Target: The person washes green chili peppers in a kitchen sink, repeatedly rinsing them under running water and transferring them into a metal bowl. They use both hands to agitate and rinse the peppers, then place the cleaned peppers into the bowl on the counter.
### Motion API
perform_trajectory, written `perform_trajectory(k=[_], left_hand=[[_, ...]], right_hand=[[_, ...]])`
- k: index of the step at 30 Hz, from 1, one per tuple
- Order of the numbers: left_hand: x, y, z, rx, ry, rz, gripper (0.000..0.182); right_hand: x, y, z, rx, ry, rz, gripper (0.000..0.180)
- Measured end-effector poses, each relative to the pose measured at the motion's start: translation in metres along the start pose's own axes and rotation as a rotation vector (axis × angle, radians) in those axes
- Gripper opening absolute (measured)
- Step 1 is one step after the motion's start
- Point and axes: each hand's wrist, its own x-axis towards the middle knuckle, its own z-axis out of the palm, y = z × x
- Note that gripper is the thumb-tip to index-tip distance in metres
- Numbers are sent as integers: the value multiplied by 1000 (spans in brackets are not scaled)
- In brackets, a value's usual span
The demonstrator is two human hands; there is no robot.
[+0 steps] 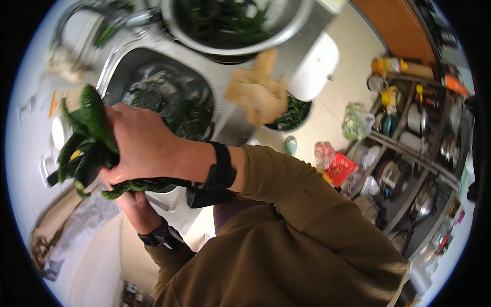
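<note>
My right hand is closed around a thick bunch of long green peppers, held up over the near left edge of the sink. From beneath, my left hand meets the same bunch; its fingers are mostly hidden behind the peppers and my right hand. Water and more dark green peppers fill the stainless steel sink basin. Beyond it, a large metal bowl on the steel counter contains more green peppers. Black straps circle both wrists.
The faucet stands at the far left of the sink. A tan cloth or glove lies at the counter's right. Below are a pot of greens, a white panel and a green slipper. A metal rack holds cookware.
</note>
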Motion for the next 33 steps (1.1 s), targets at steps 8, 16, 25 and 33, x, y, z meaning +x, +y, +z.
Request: perform_trajectory(k=[8, 16, 25, 33], left_hand=[[-83, -24, 153, -69, -177, -49, 42], [-199, -124, 312, 10, -219, 57, 40], [-228, -312, 387, 305, -572, -214, 38], [-186, -503, 324, 433, -569, -547, 73]], right_hand=[[-65, -31, -174, -16, 301, -167, 68], [-170, -20, -362, -60, 482, -125, 68], [-294, 120, -468, 67, 672, 105, 58], [-380, 327, -441, -134, 633, 447, 59]])
